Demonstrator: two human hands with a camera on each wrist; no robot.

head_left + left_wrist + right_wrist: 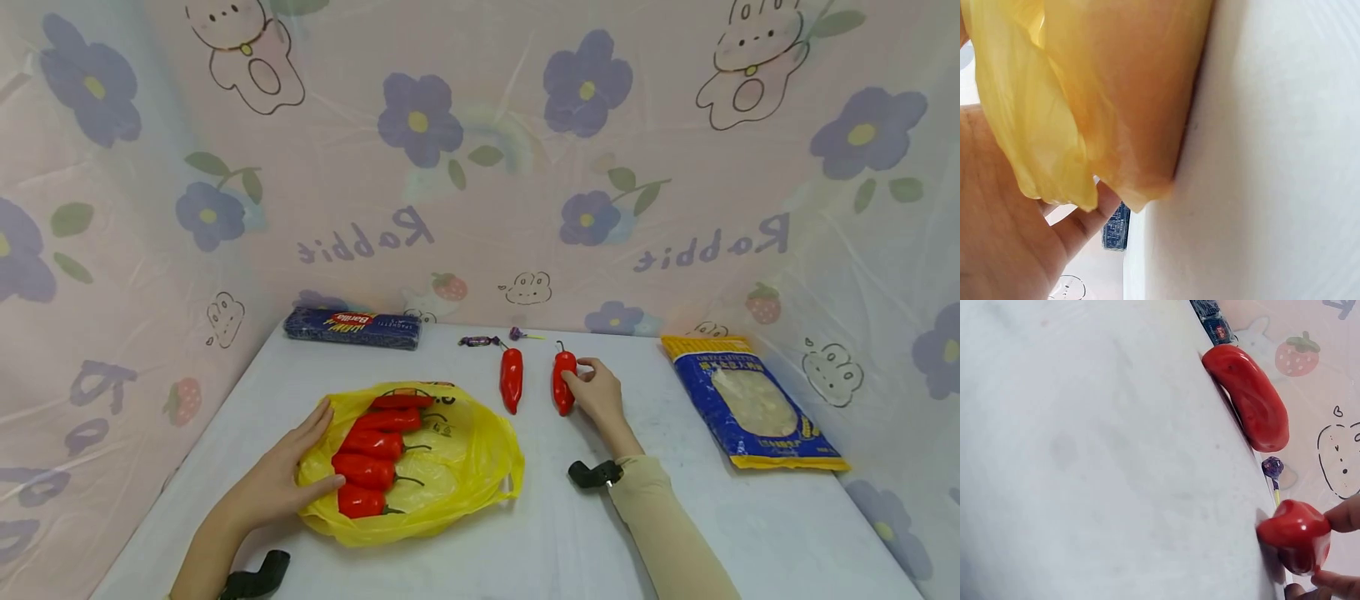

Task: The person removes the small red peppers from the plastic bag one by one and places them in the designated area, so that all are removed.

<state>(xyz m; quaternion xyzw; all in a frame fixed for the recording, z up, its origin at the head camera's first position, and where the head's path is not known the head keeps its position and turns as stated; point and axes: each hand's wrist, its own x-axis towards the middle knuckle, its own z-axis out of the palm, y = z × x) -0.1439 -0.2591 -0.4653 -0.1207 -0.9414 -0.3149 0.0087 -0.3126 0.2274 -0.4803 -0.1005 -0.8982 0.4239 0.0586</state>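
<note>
A yellow plastic bag (465,500) lies on the table with its mouth toward me, and several red peppers (367,472) are stacked inside, green stems pointing right. My left hand (288,471) rests on the bag's left side, fingers extended and spread along the rim, thumb over the front edge. In the left wrist view, the bag (1129,94) hides part of the fingers. My right hand (596,396) pinches a red pepper (562,385) between thumb and fingers at its right side. Left of it lies another red pepper (512,379). The right wrist view shows fingertips on the pinched pepper (1300,534).
At the back left lies a dark blue spaghetti pack (352,327). A purple wrapped candy (478,341) and a lollipop (516,333) sit behind the loose peppers. A blue and yellow food bag (750,400) lies at the right edge. Patterned curtains (480,208) enclose the white table.
</note>
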